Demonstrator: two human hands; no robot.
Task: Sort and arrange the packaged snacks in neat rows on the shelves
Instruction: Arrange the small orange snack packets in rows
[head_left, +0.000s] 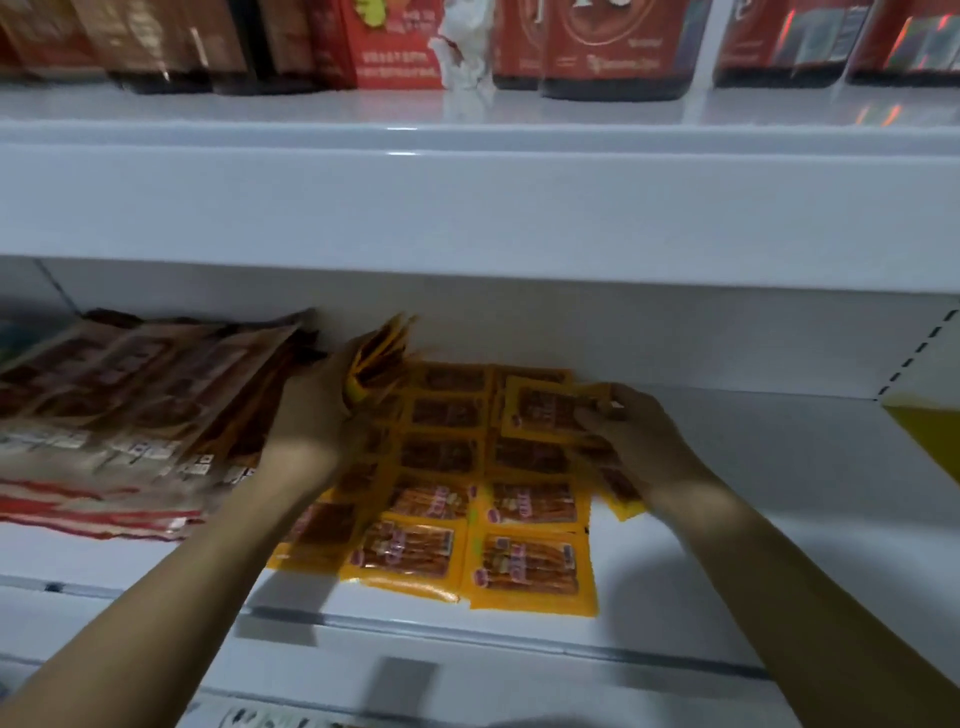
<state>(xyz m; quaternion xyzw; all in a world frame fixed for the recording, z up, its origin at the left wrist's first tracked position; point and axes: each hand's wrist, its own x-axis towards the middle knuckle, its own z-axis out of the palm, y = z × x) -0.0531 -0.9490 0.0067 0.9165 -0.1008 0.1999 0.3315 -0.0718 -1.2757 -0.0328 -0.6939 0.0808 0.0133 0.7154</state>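
Several yellow snack packets (530, 566) lie flat in rows on the white lower shelf (753, 571). My left hand (311, 421) grips an upright stack of the same yellow packets (376, 364) at the back of the shelf, left of the rows. My right hand (644, 441) pinches the right edge of a single yellow packet (545, 410) held just above the back of the right-hand row. One more packet (621, 493) lies partly under my right wrist.
Brown and red snack bags (135, 410) lie overlapped on the shelf's left part. The upper shelf (467, 182) carries red and dark packages (613, 47) and a crumpled white wrapper (467, 52). A yellow panel (930, 436) shows at the far right.
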